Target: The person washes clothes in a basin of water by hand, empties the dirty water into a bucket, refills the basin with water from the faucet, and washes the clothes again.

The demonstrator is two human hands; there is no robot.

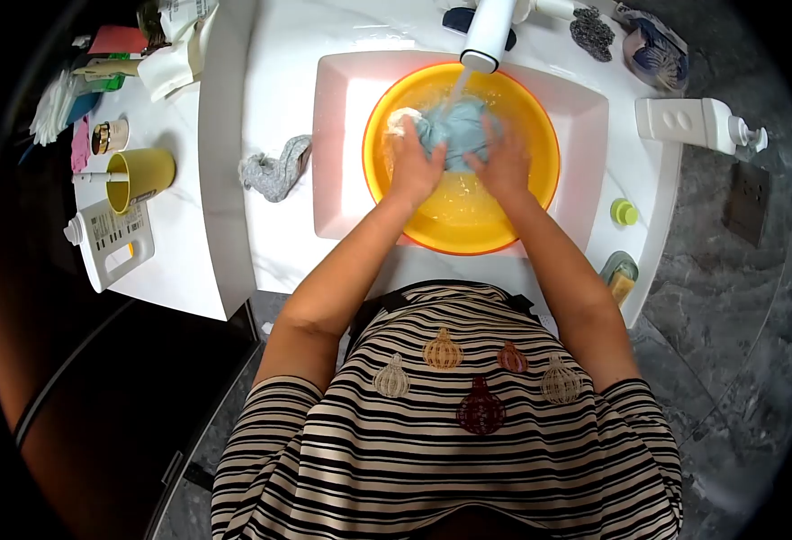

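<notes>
A light blue wet cloth (457, 133) lies bunched in a yellow basin (551, 166) holding water. My left hand (417, 166) is closed on the cloth's left side, beside a whitish patch (402, 121) that is either part of it or foam. On the right side, my right hand (504, 166) grips the same cloth, its thumb over the edge and its fingers blurred by motion. Water runs from a white faucet (488, 40) onto the cloth between my hands.
The basin sits in a pale sink (328, 144). A grey wet cloth (277, 169) lies left of it. Rightward are a white pump bottle (688, 124), a green cap (624, 211) and a soap dish (620, 274). A yellow cup (148, 175) and white jug (112, 241) stand far left.
</notes>
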